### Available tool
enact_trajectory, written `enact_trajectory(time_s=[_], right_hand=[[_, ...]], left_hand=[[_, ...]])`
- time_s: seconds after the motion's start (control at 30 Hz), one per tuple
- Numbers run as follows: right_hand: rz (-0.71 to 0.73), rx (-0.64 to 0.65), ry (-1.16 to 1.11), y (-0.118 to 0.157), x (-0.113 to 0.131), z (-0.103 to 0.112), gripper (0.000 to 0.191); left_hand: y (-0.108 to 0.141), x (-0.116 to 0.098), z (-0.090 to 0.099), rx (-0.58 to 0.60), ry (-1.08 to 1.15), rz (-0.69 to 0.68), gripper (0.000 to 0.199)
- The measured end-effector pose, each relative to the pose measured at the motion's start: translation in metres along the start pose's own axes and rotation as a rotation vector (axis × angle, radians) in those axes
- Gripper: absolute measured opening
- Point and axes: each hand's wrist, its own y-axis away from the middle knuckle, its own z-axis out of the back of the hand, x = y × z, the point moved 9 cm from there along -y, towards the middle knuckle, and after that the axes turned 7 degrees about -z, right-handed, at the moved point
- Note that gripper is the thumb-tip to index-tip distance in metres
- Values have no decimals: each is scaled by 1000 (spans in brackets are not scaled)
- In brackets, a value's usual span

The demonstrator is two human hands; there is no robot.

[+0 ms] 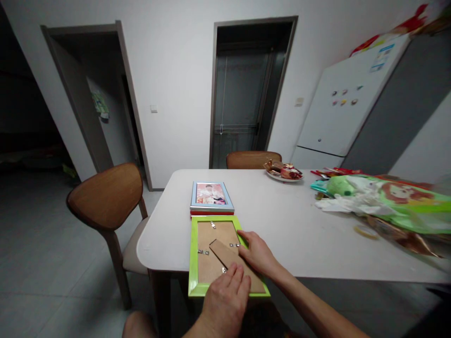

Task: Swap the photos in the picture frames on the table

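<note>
the green photo frame lies back side up on the white table, its lower end overhanging the near edge. the left hand rests over the support strut, visible fingers pressed together, thumb hidden. the right hand contacts the right rim, thumb and index finger spread; whether either hand grips cannot be determined. a blue photo frame lies just beyond.

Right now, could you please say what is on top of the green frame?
The left hand lies on the green frame, the right hand at its right edge; its brown backing bears a stand leg and metal clips. Whatever the hands cover cannot be seen.
</note>
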Motion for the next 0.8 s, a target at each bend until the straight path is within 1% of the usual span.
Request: enact_trajectory(time_s=[0.13, 0.2, 0.33, 0.43, 0.5, 0.57, 0.63, 0.7, 0.8], right_hand=[[55, -23, 41, 1, 4, 0, 42], [65, -27, 51, -2, 3, -1, 42], [79, -33, 82, -11, 4, -3, 40], [78, -28, 114, -18, 5, -5, 39], [80, -31, 128, -21, 7, -6, 38], [81, -34, 141, -21, 8, -5, 36], [78, -33, 160, -20, 10, -5, 34], [73, -26, 187, -19, 13, -5, 31], [64, -27, 220, -19, 17, -6, 28]], left_hand=[[2, 0, -4, 23, 26, 9, 26], [2, 3, -9, 54, 54, 21, 25], [-2, 14, -21, 174, 144, 70, 29], [-7, 24, -23, 288, 265, 120, 33], [-5, 34, -19, 354, 341, 161, 36], [3, 50, -12, 391, 360, 241, 44], [17, 72, -5, 394, 332, 347, 51], [31, 88, -3, 388, 328, 412, 51], [42, 98, -6, 382, 357, 443, 53]])
